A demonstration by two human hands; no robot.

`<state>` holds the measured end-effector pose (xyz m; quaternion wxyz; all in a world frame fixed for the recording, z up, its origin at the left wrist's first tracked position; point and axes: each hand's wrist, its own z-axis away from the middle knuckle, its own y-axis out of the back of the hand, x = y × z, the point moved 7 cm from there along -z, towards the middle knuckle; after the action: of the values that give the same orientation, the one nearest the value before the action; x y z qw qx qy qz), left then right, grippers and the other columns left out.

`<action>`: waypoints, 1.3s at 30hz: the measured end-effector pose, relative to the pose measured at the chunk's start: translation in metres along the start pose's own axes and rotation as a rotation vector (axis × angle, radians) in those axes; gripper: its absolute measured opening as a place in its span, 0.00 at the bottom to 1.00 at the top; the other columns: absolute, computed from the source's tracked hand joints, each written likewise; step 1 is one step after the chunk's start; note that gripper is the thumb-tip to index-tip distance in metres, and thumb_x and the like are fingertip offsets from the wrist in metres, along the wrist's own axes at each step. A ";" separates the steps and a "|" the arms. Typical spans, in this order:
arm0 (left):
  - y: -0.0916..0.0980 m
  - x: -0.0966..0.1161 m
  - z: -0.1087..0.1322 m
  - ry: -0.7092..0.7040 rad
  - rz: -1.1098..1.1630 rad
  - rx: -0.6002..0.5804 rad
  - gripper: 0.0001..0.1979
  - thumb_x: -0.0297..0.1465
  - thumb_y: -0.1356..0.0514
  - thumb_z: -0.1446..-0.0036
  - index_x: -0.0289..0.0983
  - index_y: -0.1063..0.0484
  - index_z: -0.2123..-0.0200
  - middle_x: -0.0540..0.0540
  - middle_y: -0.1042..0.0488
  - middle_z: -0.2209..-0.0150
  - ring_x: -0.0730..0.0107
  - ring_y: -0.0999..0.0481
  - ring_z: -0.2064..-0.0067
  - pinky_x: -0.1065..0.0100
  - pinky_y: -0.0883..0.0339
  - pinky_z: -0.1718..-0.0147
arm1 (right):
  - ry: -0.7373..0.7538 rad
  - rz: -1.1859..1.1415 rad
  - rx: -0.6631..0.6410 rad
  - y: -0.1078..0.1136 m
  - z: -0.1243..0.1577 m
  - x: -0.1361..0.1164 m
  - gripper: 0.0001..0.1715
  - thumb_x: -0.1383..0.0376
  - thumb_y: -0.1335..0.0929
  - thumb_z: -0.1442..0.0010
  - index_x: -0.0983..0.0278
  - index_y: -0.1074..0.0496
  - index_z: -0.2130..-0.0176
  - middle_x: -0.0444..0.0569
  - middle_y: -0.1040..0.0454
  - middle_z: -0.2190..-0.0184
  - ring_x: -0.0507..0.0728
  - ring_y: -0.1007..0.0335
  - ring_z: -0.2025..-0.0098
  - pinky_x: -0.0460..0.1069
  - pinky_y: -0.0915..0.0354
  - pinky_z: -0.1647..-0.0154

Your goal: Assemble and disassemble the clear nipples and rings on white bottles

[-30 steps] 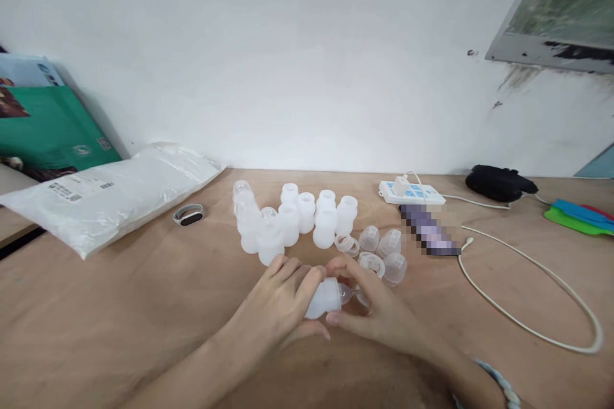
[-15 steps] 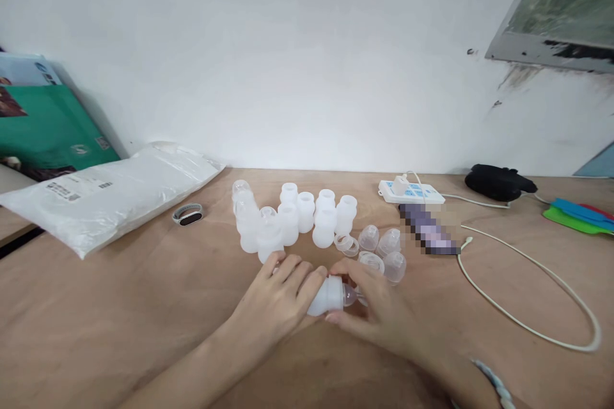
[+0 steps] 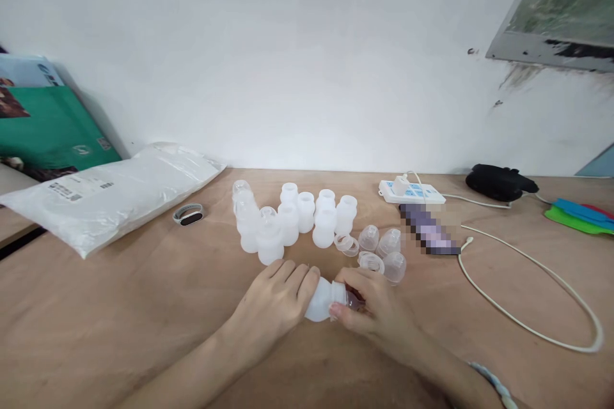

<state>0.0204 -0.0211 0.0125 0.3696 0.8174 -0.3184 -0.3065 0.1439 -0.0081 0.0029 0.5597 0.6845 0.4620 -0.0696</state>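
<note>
My left hand [image 3: 275, 307] is wrapped round a small white plastic bottle [image 3: 322, 299] lying on its side just above the wooden table [image 3: 144, 307]. My right hand [image 3: 378, 310] is closed over the bottle's neck end, fingers pinched on a clear cap [image 3: 354, 299] that is mostly hidden. Behind my hands stand several more white bottles [image 3: 292, 220]. Several clear caps [image 3: 381, 252] lie loose to the right of them.
A white plastic bag [image 3: 110, 195] and a wristband [image 3: 188, 215] lie at the left, with green packaging [image 3: 48, 131] against the wall. At the right are a power strip [image 3: 411, 192], a blurred-out device [image 3: 429, 231], a white cable [image 3: 537, 319], a black object [image 3: 499, 183] and coloured sheets [image 3: 578, 216].
My right hand has closed tighter over the bottle's neck, covering the clear cap. Both hands and the bottle have shifted slightly toward me.
</note>
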 end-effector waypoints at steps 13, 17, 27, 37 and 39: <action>0.006 -0.014 -0.004 0.041 -0.049 0.089 0.12 0.19 0.51 0.43 0.29 0.30 0.61 0.43 0.24 0.73 0.60 0.25 0.73 0.63 0.33 0.75 | 0.006 0.844 0.462 0.073 -0.003 0.056 0.13 0.65 0.39 0.32 0.66 0.27 0.55 0.58 0.21 0.57 0.68 0.31 0.49 0.60 0.43 0.48; 0.006 -0.013 -0.003 0.039 -0.053 0.091 0.12 0.19 0.52 0.43 0.30 0.29 0.62 0.44 0.24 0.73 0.60 0.24 0.73 0.63 0.33 0.74 | 0.018 0.988 0.285 0.057 -0.008 0.077 0.13 0.71 0.37 0.34 0.63 0.25 0.54 0.52 0.18 0.59 0.68 0.33 0.43 0.67 0.59 0.37; 0.007 -0.017 -0.003 0.069 -0.055 0.072 0.13 0.18 0.50 0.46 0.32 0.30 0.61 0.45 0.23 0.72 0.61 0.24 0.73 0.63 0.32 0.73 | 0.023 0.737 0.562 0.081 -0.001 0.055 0.10 0.67 0.36 0.33 0.63 0.26 0.57 0.53 0.19 0.60 0.68 0.30 0.45 0.71 0.56 0.37; 0.014 -0.040 -0.001 0.279 0.006 0.050 0.11 0.24 0.41 0.50 0.36 0.33 0.61 0.46 0.22 0.71 0.57 0.22 0.72 0.63 0.34 0.75 | 0.093 -0.122 0.511 0.080 0.010 0.046 0.13 0.66 0.32 0.36 0.56 0.27 0.51 0.49 0.22 0.54 0.59 0.27 0.51 0.53 0.32 0.50; 0.016 -0.041 -0.002 0.295 -0.011 0.050 0.10 0.24 0.41 0.49 0.36 0.33 0.62 0.47 0.23 0.72 0.58 0.23 0.73 0.64 0.35 0.76 | 0.114 -0.113 0.463 0.073 0.010 0.040 0.14 0.66 0.32 0.36 0.55 0.27 0.51 0.48 0.22 0.55 0.58 0.26 0.51 0.53 0.31 0.50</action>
<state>-0.0081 0.0024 0.0369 0.3904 0.8642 -0.2637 -0.1769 0.2226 0.0096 0.0260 0.3562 0.7705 0.5018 -0.1661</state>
